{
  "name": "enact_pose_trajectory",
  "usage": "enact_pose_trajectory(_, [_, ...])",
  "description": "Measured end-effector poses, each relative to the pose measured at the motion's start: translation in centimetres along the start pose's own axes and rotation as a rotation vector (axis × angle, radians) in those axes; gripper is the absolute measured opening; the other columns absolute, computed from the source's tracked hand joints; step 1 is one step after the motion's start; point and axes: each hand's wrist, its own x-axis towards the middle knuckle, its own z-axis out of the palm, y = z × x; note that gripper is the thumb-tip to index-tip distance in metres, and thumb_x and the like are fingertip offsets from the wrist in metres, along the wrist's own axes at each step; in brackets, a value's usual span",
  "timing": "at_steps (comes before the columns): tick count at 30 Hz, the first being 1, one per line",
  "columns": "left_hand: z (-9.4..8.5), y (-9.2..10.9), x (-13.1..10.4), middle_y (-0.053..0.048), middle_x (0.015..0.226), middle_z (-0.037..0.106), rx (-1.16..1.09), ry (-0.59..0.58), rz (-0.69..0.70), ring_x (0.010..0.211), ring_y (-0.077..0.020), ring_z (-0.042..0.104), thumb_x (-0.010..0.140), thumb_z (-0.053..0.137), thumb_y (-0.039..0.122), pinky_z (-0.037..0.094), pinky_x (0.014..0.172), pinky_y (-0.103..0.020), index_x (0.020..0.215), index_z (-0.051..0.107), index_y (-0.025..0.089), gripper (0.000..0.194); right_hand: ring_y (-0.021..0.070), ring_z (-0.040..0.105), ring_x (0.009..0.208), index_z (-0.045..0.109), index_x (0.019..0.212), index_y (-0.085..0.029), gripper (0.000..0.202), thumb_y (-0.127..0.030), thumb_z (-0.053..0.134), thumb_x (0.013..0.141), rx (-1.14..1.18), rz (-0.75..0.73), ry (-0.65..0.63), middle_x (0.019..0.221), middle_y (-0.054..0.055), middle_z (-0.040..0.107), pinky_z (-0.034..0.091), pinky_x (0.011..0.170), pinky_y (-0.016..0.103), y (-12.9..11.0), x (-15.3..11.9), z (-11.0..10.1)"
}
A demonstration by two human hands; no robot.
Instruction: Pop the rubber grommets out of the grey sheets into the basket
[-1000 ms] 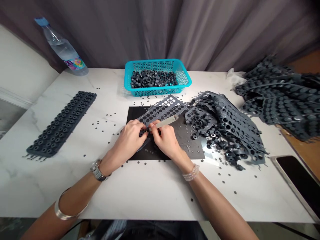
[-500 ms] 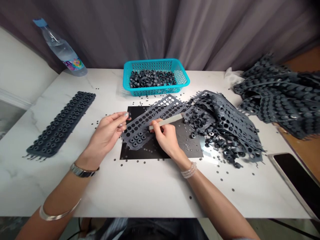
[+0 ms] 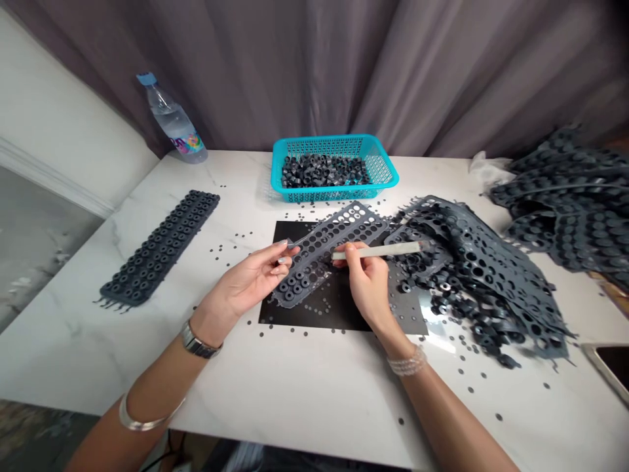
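My left hand hovers at the left edge of a dark perforated rubber sheet, its fingers slightly apart with nothing visible between them. Closed round a pale flat-sided stick, my right hand is above the sheet's right part. The sheet lies slantwise on a black mat. Several black rings remain seated at its near left end, while most of its other holes are open.
A turquoise basket of black rings stands at the back. A full ring sheet lies left, near a bottle. Perforated sheets and loose rings are piled right, beyond them more sheets and a phone.
The view has shifted, so the table's things appear farther right. The black ring earlier between my left fingertips is no longer visible, and those fingers have parted. My right hand still holds the stick.
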Motion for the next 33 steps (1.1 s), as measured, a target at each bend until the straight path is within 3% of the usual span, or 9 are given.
enact_pose_trajectory(8, [0.0, 0.5, -0.4, -0.010, 0.082, 0.058, -0.061, 0.001, -0.047, 0.070, -0.0111, 0.054, 0.073, 0.051, 0.007, 0.048, 0.054, -0.017, 0.084, 0.062, 0.009, 0.016, 0.0157, 0.063, 0.065, 0.067, 0.080, -0.016, 0.038, -0.044, 0.047, 0.095, 0.043, 0.025, -0.096, 0.075, 0.005, 0.068, 0.048, 0.064, 0.027, -0.4, -0.4, 0.2])
enact_pose_trajectory(12, [-0.2, 0.4, -0.1, -0.005, 0.075, 0.053, 0.019, 0.008, -0.009, 0.064, -0.0085, 0.050, 0.083, 0.057, 0.017, 0.044, 0.050, -0.016, 0.072, 0.058, 0.013, 0.012, 0.0155, 0.062, 0.062, 0.065, 0.078, -0.017, 0.037, -0.041, 0.045, 0.097, -0.060, -0.003, -0.298, 0.066, 0.002, 0.066, 0.045, 0.062, 0.026, -1.2, -1.3, 0.2])
enact_pose_trajectory(15, [-0.5, -0.2, 0.1, -0.005, 0.080, 0.054, 0.139, 0.004, 0.005, 0.065, -0.0067, 0.050, 0.085, 0.061, 0.014, 0.041, 0.050, -0.014, 0.078, 0.064, 0.011, 0.008, 0.0141, 0.059, 0.059, 0.063, 0.072, -0.018, 0.038, -0.036, 0.042, 0.098, -0.186, -0.062, -0.349, 0.066, 0.002, 0.066, 0.042, 0.061, 0.026, -1.6, -1.6, 0.1])
enact_pose_trajectory(19, [-0.6, -0.8, -0.2, -0.001, 0.074, 0.051, 0.478, -0.068, 0.075, 0.059, -0.0063, 0.043, 0.084, 0.060, 0.012, 0.032, 0.046, -0.016, 0.111, 0.069, 0.015, 0.028, 0.0128, 0.056, 0.057, 0.063, 0.073, -0.017, 0.037, -0.033, 0.041, 0.098, -0.233, -0.100, -0.332, 0.067, 0.001, 0.065, 0.039, 0.060, 0.026, -1.5, -1.7, 0.2])
enact_pose_trajectory(22, [-0.3, -1.2, -0.7, 0.004, 0.059, 0.040, 0.948, -0.033, 0.281, 0.050, -0.0082, 0.032, 0.089, 0.058, 0.030, 0.025, 0.044, -0.021, 0.108, 0.071, 0.020, 0.024, 0.0119, 0.056, 0.059, 0.062, 0.074, -0.017, 0.035, -0.031, 0.040, 0.099, -0.235, -0.139, -0.343, 0.073, 0.001, 0.066, 0.039, 0.062, 0.025, -1.4, -1.7, 0.3])
enact_pose_trajectory(24, [-0.2, -1.7, -1.0, 0.003, 0.058, 0.048, 1.364, 0.026, 0.463, 0.052, -0.0108, 0.040, 0.085, 0.064, 0.037, 0.031, 0.049, -0.024, 0.098, 0.073, 0.021, 0.023, 0.0118, 0.057, 0.061, 0.060, 0.073, -0.018, 0.035, -0.030, 0.040, 0.099, -0.244, -0.167, -0.352, 0.077, 0.002, 0.066, 0.039, 0.063, 0.025, -1.3, -1.7, 0.4])
enact_pose_trajectory(27, [-0.3, -2.7, -1.1, -0.004, 0.081, 0.070, 1.846, 0.049, 0.663, 0.072, -0.0190, 0.059, 0.081, 0.068, 0.031, 0.041, 0.063, -0.029, 0.096, 0.074, 0.022, 0.019, 0.0124, 0.059, 0.064, 0.057, 0.072, -0.019, 0.034, -0.028, 0.039, 0.098, -0.256, -0.202, -0.366, 0.081, 0.002, 0.067, 0.041, 0.065, 0.025, -1.1, -1.8, 0.5])
enact_pose_trajectory(29, [-0.5, -3.3, -1.0, -0.007, 0.092, 0.073, 2.013, 0.041, 0.696, 0.080, -0.0229, 0.064, 0.084, 0.061, 0.027, 0.043, 0.067, -0.031, 0.099, 0.072, 0.023, 0.019, 0.0126, 0.059, 0.064, 0.055, 0.071, -0.020, 0.034, -0.028, 0.038, 0.099, -0.270, -0.221, -0.374, 0.083, 0.003, 0.068, 0.041, 0.066, 0.026, -1.0, -1.8, 0.6])
enact_pose_trajectory(33, [-0.9, -4.1, -0.8, -0.009, 0.090, 0.072, 2.155, 0.049, 0.712, 0.077, -0.0244, 0.066, 0.088, 0.054, 0.025, 0.042, 0.062, -0.032, 0.094, 0.071, 0.020, 0.019, 0.0127, 0.058, 0.063, 0.055, 0.075, -0.020, 0.032, -0.027, 0.036, 0.100, -0.324, -0.258, -0.402, 0.083, 0.004, 0.067, 0.041, 0.066, 0.026, -0.9, -1.9, 0.8])
